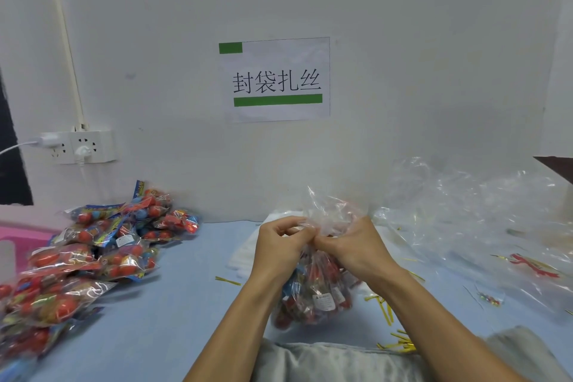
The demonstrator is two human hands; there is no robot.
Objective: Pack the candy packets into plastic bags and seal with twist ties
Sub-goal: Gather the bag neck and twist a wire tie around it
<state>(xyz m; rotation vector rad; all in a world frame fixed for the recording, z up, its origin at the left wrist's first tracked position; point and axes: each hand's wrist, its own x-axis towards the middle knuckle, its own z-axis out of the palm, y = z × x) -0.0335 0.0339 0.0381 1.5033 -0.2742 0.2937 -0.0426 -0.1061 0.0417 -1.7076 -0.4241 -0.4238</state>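
Currently both hands pinch the gathered neck of the filled plastic bag (313, 285), near the worktop's front edge: left hand (279, 245), right hand (350, 248), fingers curled tight. Tie unseen. Keep neck bunched; twist close above the candy.

I cannot see a twist tie at the neck of the filled bag (313, 285); my curled fingers (290, 231) cover that spot. The pile of candy packets (93, 257) on the left is smeared by blur and runs off the left edge. A pink thing (21, 234) at far left is cut off. Small beads (490, 299) on the right are too tiny to tell.
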